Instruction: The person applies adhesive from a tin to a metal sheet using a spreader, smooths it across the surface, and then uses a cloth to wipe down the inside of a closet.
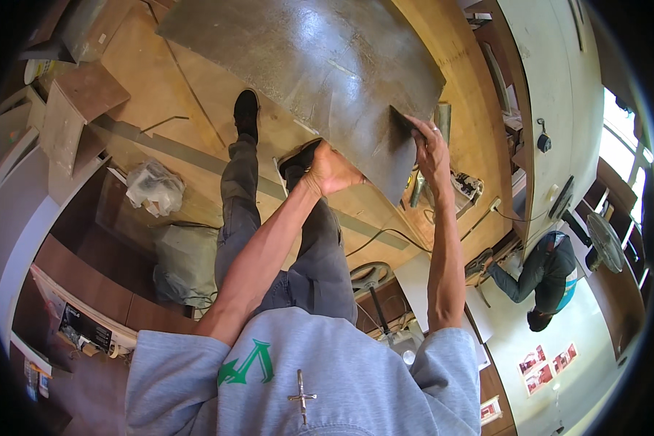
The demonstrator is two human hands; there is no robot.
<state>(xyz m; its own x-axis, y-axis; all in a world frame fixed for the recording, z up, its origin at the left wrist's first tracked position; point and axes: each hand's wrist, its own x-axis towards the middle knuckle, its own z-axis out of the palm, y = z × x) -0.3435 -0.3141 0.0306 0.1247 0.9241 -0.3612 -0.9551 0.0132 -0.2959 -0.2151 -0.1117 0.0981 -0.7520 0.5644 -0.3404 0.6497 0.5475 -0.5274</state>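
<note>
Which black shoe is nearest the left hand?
The right shoe: the left hand partly overlaps it in view. The left shoe shows clear of both hands.

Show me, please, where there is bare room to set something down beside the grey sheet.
Bare board shows between the long dark strip, the grey sheet and the left shoe, and again between that strip and the brown box. It is crowded beside the right hand, with a grey tube and patterned bundle.

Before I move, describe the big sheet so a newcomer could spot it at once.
Start with the tan wood under the person's shoes. Past them, at the top of the view, lies a large grey-brown sheet, with the left hand at its near edge. Dark streaks and bright glare set it apart from the paler wood.
</note>
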